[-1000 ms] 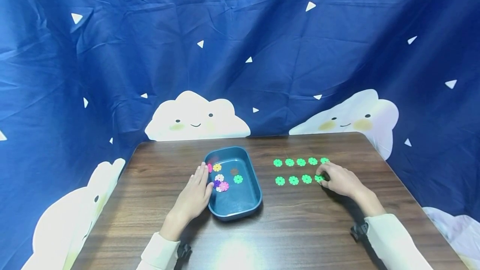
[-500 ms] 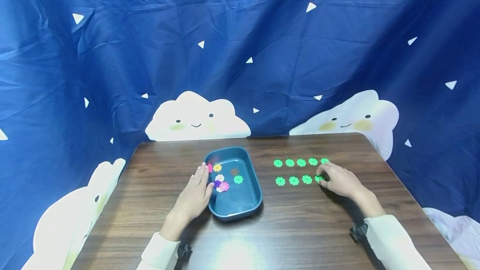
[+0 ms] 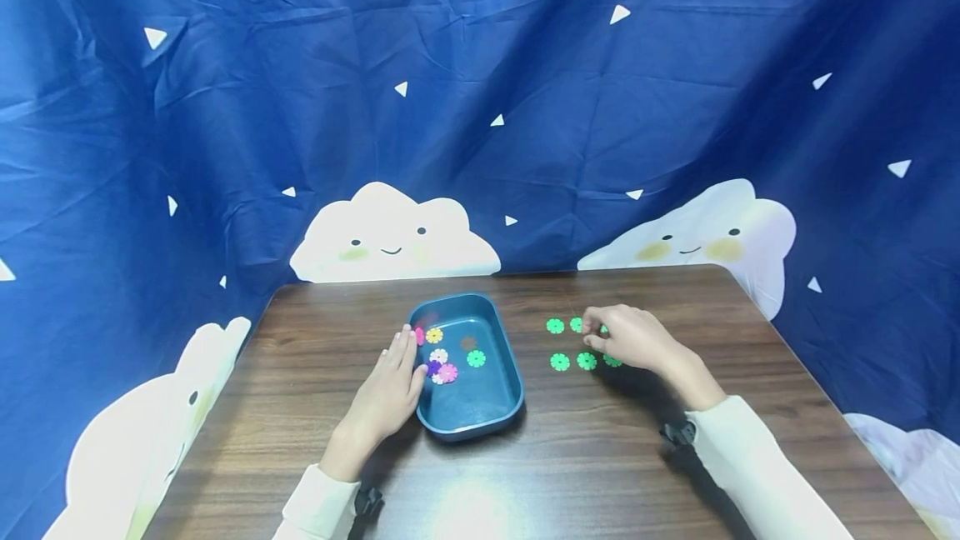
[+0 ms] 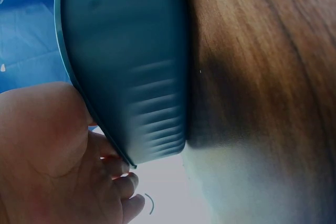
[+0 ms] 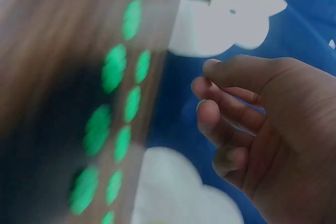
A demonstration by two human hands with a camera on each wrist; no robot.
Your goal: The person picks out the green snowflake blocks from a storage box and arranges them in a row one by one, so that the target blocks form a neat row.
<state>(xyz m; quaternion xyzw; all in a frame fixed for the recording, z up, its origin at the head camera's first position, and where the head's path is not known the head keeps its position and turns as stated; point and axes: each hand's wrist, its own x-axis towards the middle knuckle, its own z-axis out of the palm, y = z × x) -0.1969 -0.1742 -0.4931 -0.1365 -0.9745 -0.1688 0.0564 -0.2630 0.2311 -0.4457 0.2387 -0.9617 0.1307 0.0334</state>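
Observation:
My left hand (image 3: 384, 390) lies with straight fingers along the left rim of a dark teal tray (image 3: 480, 415). In the left wrist view the palm and fingers are beside the tray's outer wall (image 4: 126, 35). My right hand (image 3: 633, 338) hovers over two rows of green flower-shaped discs (image 3: 560, 362) on the table. Its fingers are loosely bent and nothing shows between thumb and fingertips in the right wrist view, where the hand (image 5: 273, 124) is apart from the green discs (image 5: 97, 129). In the head view it hides several of them.
Inside the tray lie several flower discs: a yellow one (image 3: 434, 335), a green one (image 3: 476, 358), a pink one (image 3: 447, 372) and others. The brown wooden table (image 3: 315, 332) ends at a blue curtain (image 3: 525, 107) printed with clouds.
My right hand has lifted from the last green disc of the near row and moved left above the rows. The left hand and tray have stayed in place.

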